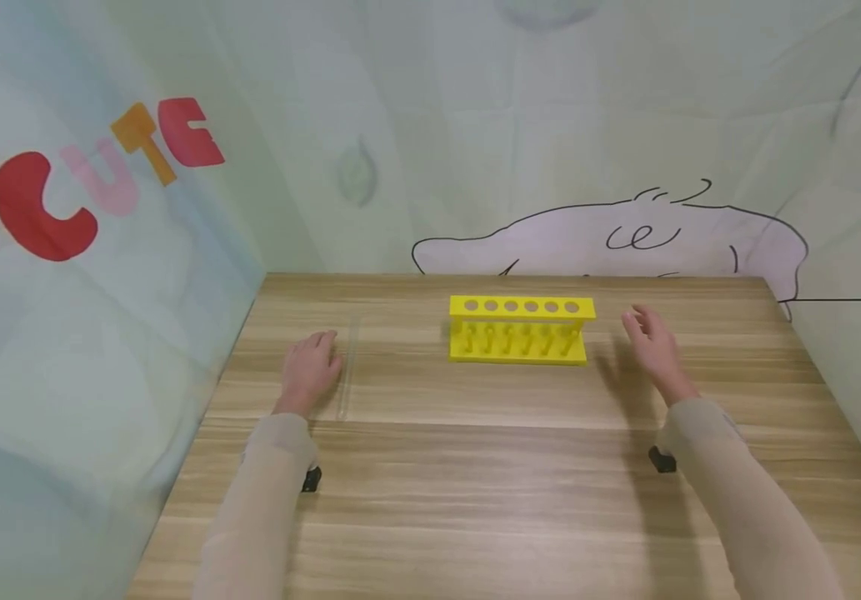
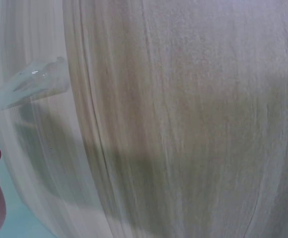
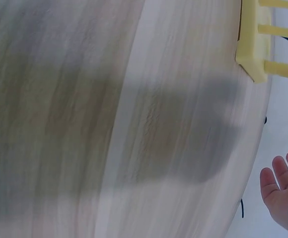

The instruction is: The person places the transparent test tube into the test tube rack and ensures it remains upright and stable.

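A clear test tube [image 1: 348, 375] lies lengthwise on the wooden table, just right of my left hand [image 1: 308, 371]. That hand is low beside the tube with its fingers loosely extended, thumb side toward the glass. In the left wrist view, the tube's rounded-looking near part [image 2: 49, 77] shows at the upper left, close to the fingertips. A yellow test tube rack [image 1: 520, 316] stands upright at the back middle, its row of holes above a row of pegs. To the right of the rack hovers my right hand [image 1: 653, 354], fingers relaxed and holding nothing.
The wood-grained table [image 1: 490, 483] reaches back to a printed cloth wall [image 1: 445, 167]. Another cloth [image 1: 100, 350] with coloured letters hangs along the left edge. A small dark device [image 1: 663, 460] sits at the right wrist, and another [image 1: 312, 479] at the left.
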### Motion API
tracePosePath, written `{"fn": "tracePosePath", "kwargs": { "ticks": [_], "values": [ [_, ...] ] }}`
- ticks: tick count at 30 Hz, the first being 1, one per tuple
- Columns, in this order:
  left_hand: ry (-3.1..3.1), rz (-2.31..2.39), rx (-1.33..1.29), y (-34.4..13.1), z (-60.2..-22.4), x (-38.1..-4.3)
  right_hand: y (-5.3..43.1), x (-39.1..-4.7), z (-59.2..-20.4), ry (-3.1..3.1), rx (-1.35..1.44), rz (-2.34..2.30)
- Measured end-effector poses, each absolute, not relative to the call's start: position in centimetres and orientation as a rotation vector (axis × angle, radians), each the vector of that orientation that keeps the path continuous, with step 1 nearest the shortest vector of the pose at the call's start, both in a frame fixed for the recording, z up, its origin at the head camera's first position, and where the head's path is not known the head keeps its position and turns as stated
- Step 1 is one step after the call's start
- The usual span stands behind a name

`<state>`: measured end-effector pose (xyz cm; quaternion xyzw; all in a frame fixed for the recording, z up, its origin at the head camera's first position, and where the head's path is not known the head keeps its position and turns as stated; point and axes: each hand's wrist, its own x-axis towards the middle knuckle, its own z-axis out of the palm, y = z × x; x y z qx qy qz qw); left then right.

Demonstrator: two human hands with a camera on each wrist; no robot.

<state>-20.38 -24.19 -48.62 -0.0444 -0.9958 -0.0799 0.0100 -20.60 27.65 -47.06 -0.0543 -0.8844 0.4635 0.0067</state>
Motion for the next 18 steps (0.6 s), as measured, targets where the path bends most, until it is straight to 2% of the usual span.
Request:
{"fn": "tracePosePath", "kwargs": {
  "ticks": [18],
  "values": [
    [-3.125, -0.268, -0.134, -23.9, -49.4, -20.7, 25.6, -22.0, -46.6, -2.742, -0.162, 1.520]
  ]
}}
